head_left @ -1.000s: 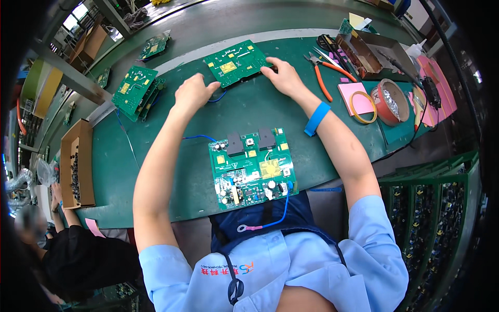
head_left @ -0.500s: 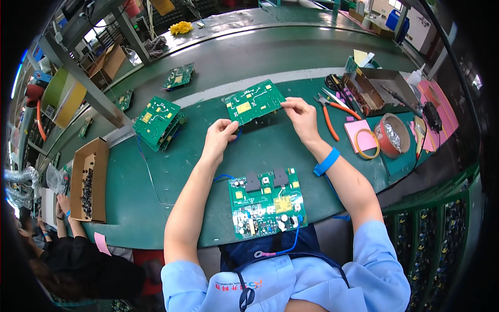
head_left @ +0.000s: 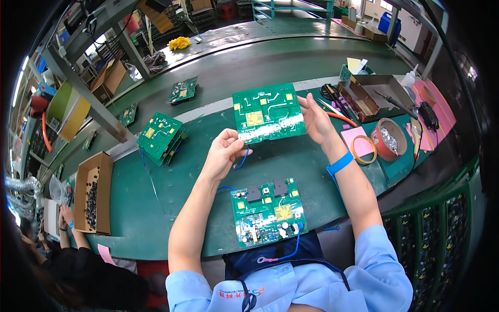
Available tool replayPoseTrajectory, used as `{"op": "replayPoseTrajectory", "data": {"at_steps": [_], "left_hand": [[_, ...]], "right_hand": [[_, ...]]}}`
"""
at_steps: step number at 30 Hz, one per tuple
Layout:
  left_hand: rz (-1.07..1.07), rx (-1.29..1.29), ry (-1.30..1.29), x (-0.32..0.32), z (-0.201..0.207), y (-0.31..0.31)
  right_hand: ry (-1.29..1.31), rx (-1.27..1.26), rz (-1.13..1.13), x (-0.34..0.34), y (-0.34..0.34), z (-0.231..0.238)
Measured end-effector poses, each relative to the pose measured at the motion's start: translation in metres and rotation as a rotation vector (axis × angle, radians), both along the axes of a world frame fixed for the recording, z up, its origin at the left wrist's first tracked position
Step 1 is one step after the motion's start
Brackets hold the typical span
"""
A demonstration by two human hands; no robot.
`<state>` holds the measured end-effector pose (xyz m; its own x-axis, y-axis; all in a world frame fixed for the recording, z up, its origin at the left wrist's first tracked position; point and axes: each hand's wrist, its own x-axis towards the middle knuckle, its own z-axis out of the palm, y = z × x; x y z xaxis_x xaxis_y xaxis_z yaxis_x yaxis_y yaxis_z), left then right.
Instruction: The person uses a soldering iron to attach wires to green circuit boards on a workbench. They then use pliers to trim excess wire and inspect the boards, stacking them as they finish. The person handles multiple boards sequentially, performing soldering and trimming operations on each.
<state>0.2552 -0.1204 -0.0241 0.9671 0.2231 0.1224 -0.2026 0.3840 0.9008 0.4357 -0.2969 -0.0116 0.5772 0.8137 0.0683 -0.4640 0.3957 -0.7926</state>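
A green circuit board (head_left: pixel 278 117) is raised above the bench, its soldered side with yellow patches tilted toward me. My left hand (head_left: pixel 224 152) pinches its lower left corner, a blue wire hanging by the fingertips. Along the right edge lies my right hand (head_left: pixel 316 120), its fingers gripping there and partly hidden behind the board. Nearer to me, a second circuit board (head_left: pixel 267 213) rests component side up at the bench's front edge. It carries dark blocks and a blue wire ending in a ring terminal (head_left: pixel 262 259). A blue wrist band (head_left: pixel 340 163) circles my right wrist.
Stacked circuit boards (head_left: pixel 160 136) sit to the left, beyond a cardboard box (head_left: pixel 93 192) of small black parts. On the right are a soldering iron (head_left: pixel 387 97), a red pot (head_left: pixel 390 139), yellow tape (head_left: pixel 364 149) and orange-handled pliers (head_left: pixel 340 118). Another person's hand (head_left: pixel 66 213) shows far left.
The held board has tilted up to face me more squarely. My right hand has shifted from pinching its corner to lying along its right edge. The whole view has shifted slightly.
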Motion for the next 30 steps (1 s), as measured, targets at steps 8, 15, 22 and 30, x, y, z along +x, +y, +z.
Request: {"op": "replayPoseTrajectory", "data": {"at_steps": [8,15,22,30], "left_hand": [[-0.081,0.015,0.036,-0.002,-0.003,-0.002],[-0.075,-0.025,0.032,-0.002,-0.002,-0.005],[-0.143,-0.158,0.195,-0.007,0.010,-0.002],[0.004,-0.075,0.132,-0.006,0.009,-0.001]], "right_hand": [[-0.100,0.041,-0.037,0.002,-0.001,-0.005],[-0.040,0.018,-0.019,0.002,0.000,-0.009],[-0.059,0.006,0.046,-0.011,0.007,-0.010],[-1.487,-1.075,-0.701,0.028,-0.038,-0.010]]}}
